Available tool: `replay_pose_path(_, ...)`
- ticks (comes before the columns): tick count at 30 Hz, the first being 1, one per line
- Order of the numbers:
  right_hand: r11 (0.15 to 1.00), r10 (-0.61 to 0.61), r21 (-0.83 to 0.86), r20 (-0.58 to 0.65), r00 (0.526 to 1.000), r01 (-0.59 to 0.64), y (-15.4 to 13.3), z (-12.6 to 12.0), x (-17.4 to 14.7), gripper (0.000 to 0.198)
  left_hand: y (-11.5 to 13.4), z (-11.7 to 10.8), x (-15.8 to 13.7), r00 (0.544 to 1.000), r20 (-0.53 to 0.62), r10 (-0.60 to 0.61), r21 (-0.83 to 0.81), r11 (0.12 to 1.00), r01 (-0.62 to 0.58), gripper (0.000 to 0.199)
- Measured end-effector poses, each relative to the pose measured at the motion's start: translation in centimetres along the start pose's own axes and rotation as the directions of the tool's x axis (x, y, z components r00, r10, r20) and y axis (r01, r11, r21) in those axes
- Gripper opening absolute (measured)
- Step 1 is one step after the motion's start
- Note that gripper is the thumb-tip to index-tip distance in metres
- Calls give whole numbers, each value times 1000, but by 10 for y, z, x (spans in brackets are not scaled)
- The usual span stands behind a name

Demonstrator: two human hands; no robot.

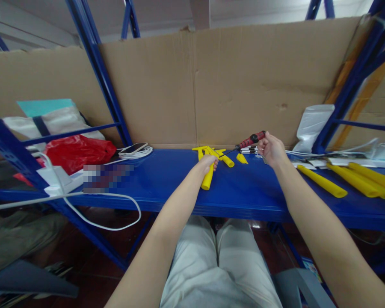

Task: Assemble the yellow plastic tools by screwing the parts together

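Observation:
My right hand is closed around the end of a red and black screwdriver. The shaft slants down to the left and its tip ends near my left hand. My left hand is closed on a yellow plastic handle, whose rounded end sticks out below the fingers; how its upper part is joined cannot be made out. Just right of it is another yellow tubular piece, and a small yellow piece lies under the screwdriver. Small white and black items sit behind the screwdriver.
On the blue shelf, several yellow handles lie at the right. A phone rests on a coiled white cable at the left, near a red plastic bag and a white power strip. Cardboard stands behind; blue posts flank it.

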State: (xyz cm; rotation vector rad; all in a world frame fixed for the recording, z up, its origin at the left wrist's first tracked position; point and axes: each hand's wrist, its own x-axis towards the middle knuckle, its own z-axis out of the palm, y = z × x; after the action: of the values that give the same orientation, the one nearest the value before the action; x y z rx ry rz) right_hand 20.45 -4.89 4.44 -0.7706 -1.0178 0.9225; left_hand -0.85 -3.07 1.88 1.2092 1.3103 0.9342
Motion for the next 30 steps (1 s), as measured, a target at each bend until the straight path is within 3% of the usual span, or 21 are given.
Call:
replay_pose_path(19, 999, -28, -42, -174, 984, 21, 7, -1, 4, 52, 1, 1, -1, 1000, 6, -4, 1, 1000, 4, 29)
replay_pose_path(30, 997, -35, -69, -85, 996, 29, 6, -3, 2, 40, 2, 1, -1, 1000, 10, 5, 3, 1000, -5, 31)
